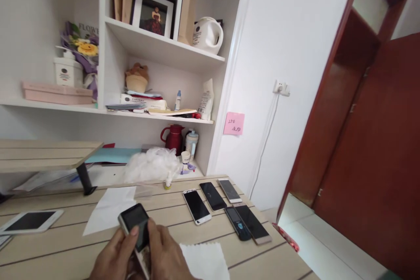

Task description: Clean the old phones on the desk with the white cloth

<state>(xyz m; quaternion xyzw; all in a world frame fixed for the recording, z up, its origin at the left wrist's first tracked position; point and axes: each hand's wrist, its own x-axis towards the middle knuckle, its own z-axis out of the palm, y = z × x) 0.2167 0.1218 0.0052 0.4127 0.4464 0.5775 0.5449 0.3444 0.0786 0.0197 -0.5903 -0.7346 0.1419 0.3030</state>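
Observation:
A mobile phone with a small dark screen [131, 216] is held tilted above the desk, between both hands. My left hand [113, 253] grips its left side, the thumb lying over the screen's lower part. On the other side, my right hand [167, 251] is closed against the phone's right edge; its lower fingertips are out of sight. Beneath the right hand lies a white cloth [208, 260] with a zigzag edge. To the right rest several phones, among them a white one [197, 206], a black one [213, 196] and a dark keypad phone [242, 229].
A white sheet [106, 210] and a white tablet-like device [31, 222] lie on the desk's left side. Behind stand a wooden riser [42, 153], a crumpled plastic bag [152, 164], a small bottle [168, 180] and a red jug [174, 140]. White shelves [164, 43] rise above.

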